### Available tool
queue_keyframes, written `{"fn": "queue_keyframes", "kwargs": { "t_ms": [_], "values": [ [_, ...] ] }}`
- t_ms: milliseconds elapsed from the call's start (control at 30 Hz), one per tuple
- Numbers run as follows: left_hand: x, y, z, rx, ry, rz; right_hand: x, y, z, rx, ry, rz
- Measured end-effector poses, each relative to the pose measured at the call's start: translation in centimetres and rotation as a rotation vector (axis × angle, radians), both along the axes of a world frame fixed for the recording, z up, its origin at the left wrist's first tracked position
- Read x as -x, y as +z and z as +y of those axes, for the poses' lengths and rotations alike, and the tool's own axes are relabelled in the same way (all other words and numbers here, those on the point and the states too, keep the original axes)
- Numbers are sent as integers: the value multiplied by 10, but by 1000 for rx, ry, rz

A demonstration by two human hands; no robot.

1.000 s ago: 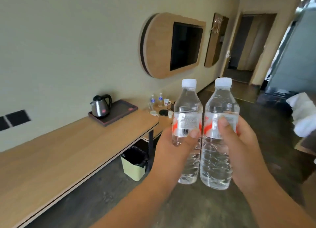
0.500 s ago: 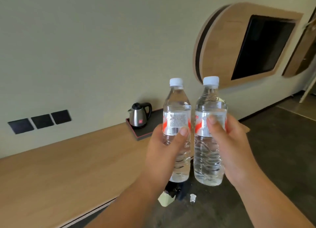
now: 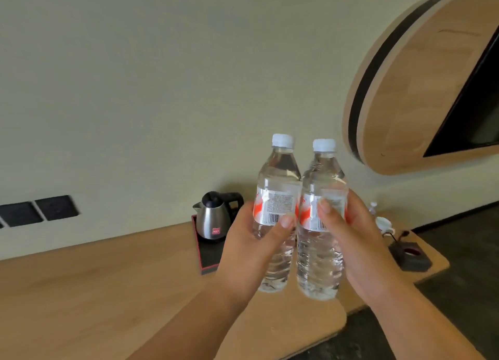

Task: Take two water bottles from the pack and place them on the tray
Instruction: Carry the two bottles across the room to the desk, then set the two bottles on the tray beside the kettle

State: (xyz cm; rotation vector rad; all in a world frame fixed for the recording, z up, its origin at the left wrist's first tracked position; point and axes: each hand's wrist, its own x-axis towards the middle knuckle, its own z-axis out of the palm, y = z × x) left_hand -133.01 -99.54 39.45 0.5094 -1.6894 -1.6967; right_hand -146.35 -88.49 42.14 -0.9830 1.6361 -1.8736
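Change: worktop (image 3: 108, 292) and tray (image 3: 208, 254) sit closer and more central than a second ago; the view has swung toward the wall; both bottles stay upright, side by side, in the same two grips.
Left hand (image 3: 251, 254): fingers clenched round the left bottle (image 3: 278, 213) at the label band, thumb across the barcode.
Right hand (image 3: 359, 246): fingers wrapped round the right bottle (image 3: 321, 224) at the label, thumb on the front.
Bottles: both in the air above the worktop's right end, touching or nearly so, white caps up, long axes near vertical with a slight lean.
Tray position: dark, red-edged, at the back edge of the worktop against the wall; largely hidden behind the left hand and bottle.
Kettle (image 3: 213, 216): steel, black handle, occupies the tray's back left corner.
Key relation: tray lies ahead of and below the bottles, slightly left; left hand is nearer to it.
Free space: tray's right and near parts look open, though the hands cover most of that area, so not certain.
Step, as judged: carry phase; bottles not yet set down.
Next move needs: lowering bases flat onto the tray, clear of the kettle.
Risk: crowding two bottles together may tip one.
Other items: small cup (image 3: 383, 223) and dark holder (image 3: 411, 257) on the lower right section.
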Motion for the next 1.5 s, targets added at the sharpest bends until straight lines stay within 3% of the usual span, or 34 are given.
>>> {"fn": "queue_keyframes", "kwargs": {
  "t_ms": [333,567,867,1033,1500],
  "values": [
    [101,-66,-69,-48,111,-322,173,-65,-89,-213,565,-14],
    [142,-145,-102,-45,181,-529,225,-154,-143,-376,652,-91],
    [140,-274,-128,-78,175,-759,217,-284,-172,-560,713,-99],
    [134,-300,-131,-75,184,-748,214,-293,-181,-563,731,-52],
    [129,-290,-116,-91,211,-799,212,-282,-169,-648,806,-34]
  ]
}}
